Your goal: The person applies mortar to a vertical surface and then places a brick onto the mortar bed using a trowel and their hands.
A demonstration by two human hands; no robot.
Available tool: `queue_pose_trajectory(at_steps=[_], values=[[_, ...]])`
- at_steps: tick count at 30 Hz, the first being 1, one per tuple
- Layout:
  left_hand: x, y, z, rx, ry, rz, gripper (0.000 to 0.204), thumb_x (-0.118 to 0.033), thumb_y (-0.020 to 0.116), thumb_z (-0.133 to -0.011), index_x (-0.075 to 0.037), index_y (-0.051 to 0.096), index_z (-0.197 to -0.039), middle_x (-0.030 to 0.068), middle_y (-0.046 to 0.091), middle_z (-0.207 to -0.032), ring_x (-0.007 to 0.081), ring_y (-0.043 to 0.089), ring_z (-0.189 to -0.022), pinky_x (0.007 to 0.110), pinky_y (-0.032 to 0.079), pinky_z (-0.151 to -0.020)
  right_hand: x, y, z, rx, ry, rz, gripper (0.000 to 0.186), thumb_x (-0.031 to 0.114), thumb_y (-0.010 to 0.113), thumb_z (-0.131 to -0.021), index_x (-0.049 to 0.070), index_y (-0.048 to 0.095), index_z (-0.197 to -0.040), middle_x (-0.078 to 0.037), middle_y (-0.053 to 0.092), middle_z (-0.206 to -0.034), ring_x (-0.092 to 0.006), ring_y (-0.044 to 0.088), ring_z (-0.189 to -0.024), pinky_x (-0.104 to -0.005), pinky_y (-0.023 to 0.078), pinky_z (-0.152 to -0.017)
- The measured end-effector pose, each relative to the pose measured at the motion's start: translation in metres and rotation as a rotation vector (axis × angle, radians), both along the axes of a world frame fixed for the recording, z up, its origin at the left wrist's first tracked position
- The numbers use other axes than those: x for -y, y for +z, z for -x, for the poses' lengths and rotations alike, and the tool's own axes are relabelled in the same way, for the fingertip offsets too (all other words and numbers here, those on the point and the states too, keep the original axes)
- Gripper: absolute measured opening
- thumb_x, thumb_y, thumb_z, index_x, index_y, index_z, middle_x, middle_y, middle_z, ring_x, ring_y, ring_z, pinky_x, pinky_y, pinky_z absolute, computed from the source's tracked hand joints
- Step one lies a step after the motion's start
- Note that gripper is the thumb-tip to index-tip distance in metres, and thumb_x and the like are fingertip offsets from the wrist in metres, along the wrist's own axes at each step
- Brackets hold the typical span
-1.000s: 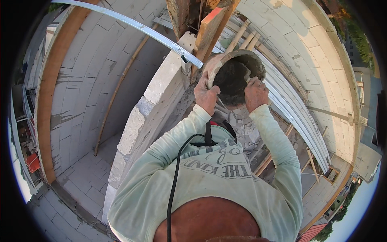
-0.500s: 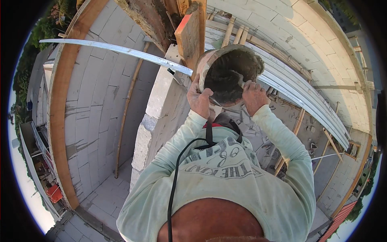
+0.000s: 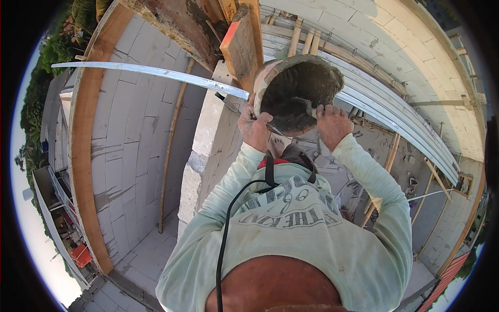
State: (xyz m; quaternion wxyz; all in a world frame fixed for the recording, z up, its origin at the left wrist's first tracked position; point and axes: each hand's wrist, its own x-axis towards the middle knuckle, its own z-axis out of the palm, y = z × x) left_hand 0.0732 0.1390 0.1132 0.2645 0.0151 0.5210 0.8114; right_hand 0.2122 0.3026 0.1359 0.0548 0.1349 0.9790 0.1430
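Note:
In front of me a mortar-caked bucket is tilted, its mouth facing me and dark wet mortar inside. My left hand is closed on the left side of its rim, thumb towards the mouth. At the right of the mouth my right hand is closed around the handle of a trowel. The trowel reaches into the bucket, where its blade is hard to make out in the dark mortar. Below the bucket, part of my bare foot shows.
A narrow pale block wall runs beside my left arm. Timber boards stand at its far end, with a metal strip reaching left from there. Long metal profiles lie to the right, above a floor strewn with rubble.
The right hand has shifted slightly right and down with the trowel. The left hand keeps its hold on the bucket, and the whole view has turned a little.

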Motion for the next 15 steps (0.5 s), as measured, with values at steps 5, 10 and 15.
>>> queue_pose_trajectory(at_steps=[5,10,15], values=[[-0.008,0.000,-0.005,-0.048,-0.044,0.033,0.063,0.005,0.054,-0.070,0.013,0.043,-0.132,0.0070,0.060,-0.106,0.0106,0.056,-0.085,0.019,0.045,-0.074,-0.018,0.014,0.030,-0.160,-0.156,-0.142,0.025,0.016,0.059,-0.081,0.001,0.055,-0.101,-0.008,0.058,-0.086,-0.0220,0.061,-0.080,-0.0351,0.052,-0.066],[-0.018,0.001,-0.005,-0.089,-0.035,0.019,0.067,0.004,0.054,-0.070,0.014,0.039,-0.134,0.0079,0.060,-0.106,0.0106,0.056,-0.087,0.020,0.045,-0.077,-0.011,-0.016,0.026,-0.086,-0.049,-0.229,0.026,0.015,0.060,-0.080,-0.003,0.060,-0.097,-0.007,0.058,-0.082,-0.0210,0.060,-0.078,-0.0346,0.050,-0.060],[-0.016,-0.008,-0.008,-0.155,-0.020,0.037,0.059,0.004,0.055,-0.070,0.010,0.048,-0.128,0.0081,0.062,-0.103,0.0105,0.058,-0.088,0.022,0.046,-0.077,-0.004,-0.004,0.017,-0.009,-0.040,-0.076,0.025,0.015,0.061,-0.079,-0.003,0.062,-0.097,-0.010,0.060,-0.086,-0.0224,0.061,-0.082,-0.0348,0.051,-0.061]])
